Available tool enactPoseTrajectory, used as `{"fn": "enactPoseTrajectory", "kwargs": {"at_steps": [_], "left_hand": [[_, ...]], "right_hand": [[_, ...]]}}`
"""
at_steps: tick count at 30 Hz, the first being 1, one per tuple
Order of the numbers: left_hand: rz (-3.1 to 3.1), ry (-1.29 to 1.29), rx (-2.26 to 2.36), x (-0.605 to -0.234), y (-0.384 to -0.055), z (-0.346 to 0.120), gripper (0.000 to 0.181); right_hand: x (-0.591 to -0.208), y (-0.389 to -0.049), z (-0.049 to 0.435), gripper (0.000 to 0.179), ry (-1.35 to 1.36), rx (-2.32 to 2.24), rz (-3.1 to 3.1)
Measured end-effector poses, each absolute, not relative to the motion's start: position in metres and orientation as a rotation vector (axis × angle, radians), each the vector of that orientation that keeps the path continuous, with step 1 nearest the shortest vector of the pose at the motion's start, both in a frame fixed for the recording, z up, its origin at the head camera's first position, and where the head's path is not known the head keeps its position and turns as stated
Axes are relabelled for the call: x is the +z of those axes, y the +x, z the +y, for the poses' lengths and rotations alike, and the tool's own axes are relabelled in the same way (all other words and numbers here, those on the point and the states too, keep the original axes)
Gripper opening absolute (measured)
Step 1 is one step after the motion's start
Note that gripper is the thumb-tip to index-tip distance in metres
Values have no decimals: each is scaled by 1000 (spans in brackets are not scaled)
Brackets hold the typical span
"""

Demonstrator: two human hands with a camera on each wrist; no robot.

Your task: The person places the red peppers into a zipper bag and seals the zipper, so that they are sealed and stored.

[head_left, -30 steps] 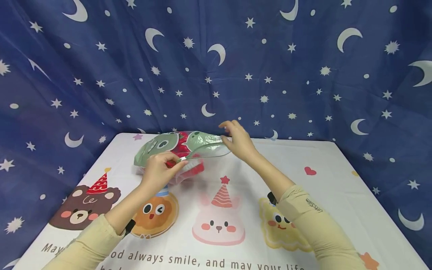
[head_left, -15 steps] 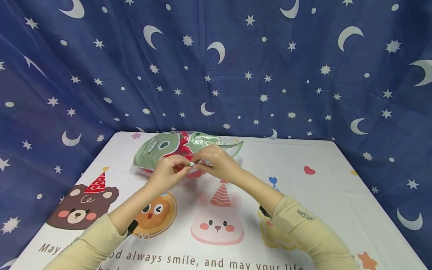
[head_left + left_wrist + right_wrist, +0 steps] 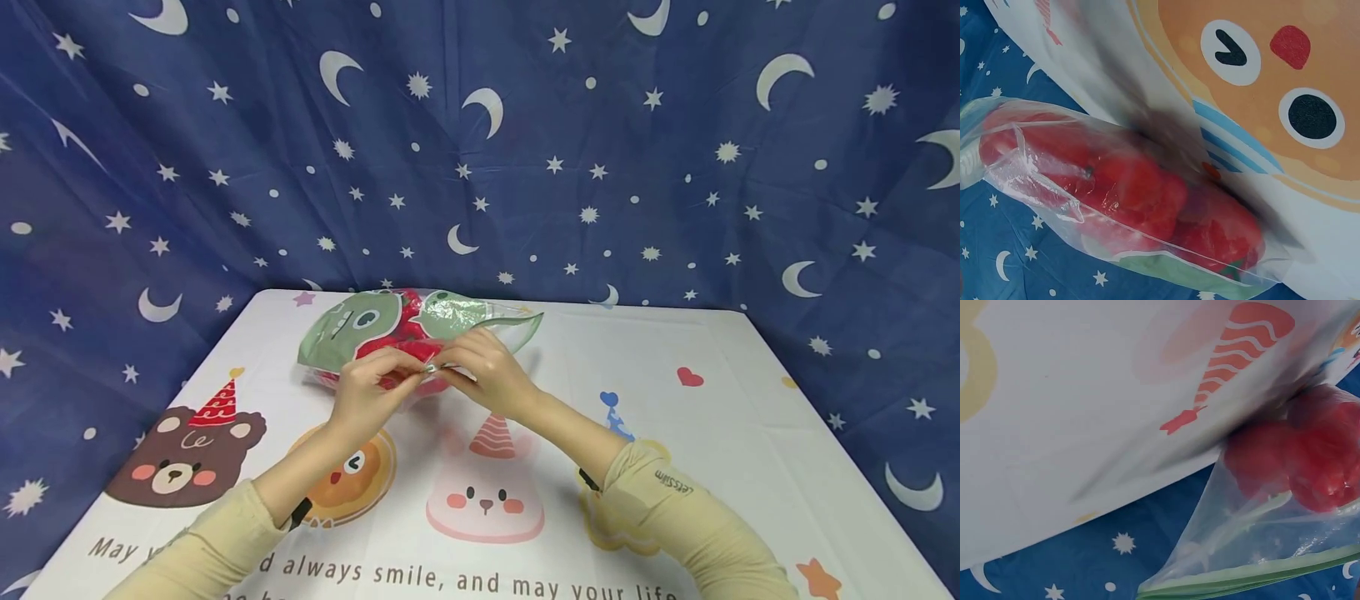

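Note:
A clear zip bag [image 3: 341, 329] printed with green cartoon monsters lies on its side towards the back of the table. Rounded, glossy red things [image 3: 1216, 225] fill it, and one shows a bit of green. At the bag's near edge my left hand [image 3: 371, 396] pinches the zip's end. The right hand [image 3: 491, 373] meets it there, thumb and fingers pinching the same spot. A small white slider [image 3: 430, 368] shows between the two hands' fingertips. The far end of the green zip strip [image 3: 1254, 575] hangs free to the right. Neither wrist view plainly shows the fingers.
A white tablecloth [image 3: 675, 467] with printed cartoon faces and lettering covers the table. Behind and at both sides hangs a dark blue curtain [image 3: 645, 167] with moons and stars, close to the table's back edge.
My right hand has let go of the zip's far end and come left and nearer, to the slider beside the left hand. The left hand has shifted slightly right and nearer.

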State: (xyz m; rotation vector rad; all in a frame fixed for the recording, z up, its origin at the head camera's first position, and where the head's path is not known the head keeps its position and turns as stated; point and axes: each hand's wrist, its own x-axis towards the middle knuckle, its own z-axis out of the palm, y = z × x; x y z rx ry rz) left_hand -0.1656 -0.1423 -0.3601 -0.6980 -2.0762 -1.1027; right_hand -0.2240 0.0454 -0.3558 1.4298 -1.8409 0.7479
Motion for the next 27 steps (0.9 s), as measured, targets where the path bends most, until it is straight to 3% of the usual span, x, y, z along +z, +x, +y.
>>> {"fn": "enactPoseTrajectory", "kwargs": {"at_steps": [27], "left_hand": [[-2124,-764,-891,-355,-162,-152,25]], "right_hand": [[-368,-233,54,20,1487,863,-1918]]}}
